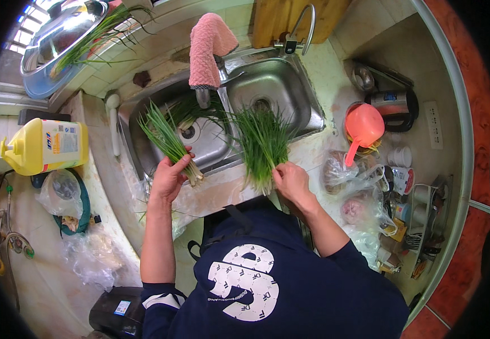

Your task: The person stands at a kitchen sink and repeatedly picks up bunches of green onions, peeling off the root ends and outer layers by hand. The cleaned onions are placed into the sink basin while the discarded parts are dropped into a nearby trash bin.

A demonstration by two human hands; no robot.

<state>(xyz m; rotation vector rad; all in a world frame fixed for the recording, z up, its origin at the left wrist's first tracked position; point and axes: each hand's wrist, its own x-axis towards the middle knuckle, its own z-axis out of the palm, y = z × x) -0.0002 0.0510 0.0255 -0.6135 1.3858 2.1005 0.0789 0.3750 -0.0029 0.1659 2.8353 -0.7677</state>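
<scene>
My left hand [171,176] holds a bunch of thin scallions [164,137] over the front of the left sink basin [211,154]. Their white root ends point towards me, and the green tops lean out over the basin. At the pale base of a thicker scallion pile [264,144], my right hand [291,180] has its fingers closed on stalks at the right edge; how many it grips is hidden. That pile lies across the counter's front edge and the right basin [266,80]. More scallions [188,112] lie in the left basin, partly behind the faucet.
A pink cloth [209,46] covers the faucet. On the right counter are a coral ladle [363,125], an electric kettle [391,108] and plastic bags [363,190]. To the left stands a yellow jug [46,146]. A glass lid [65,38] is at upper left.
</scene>
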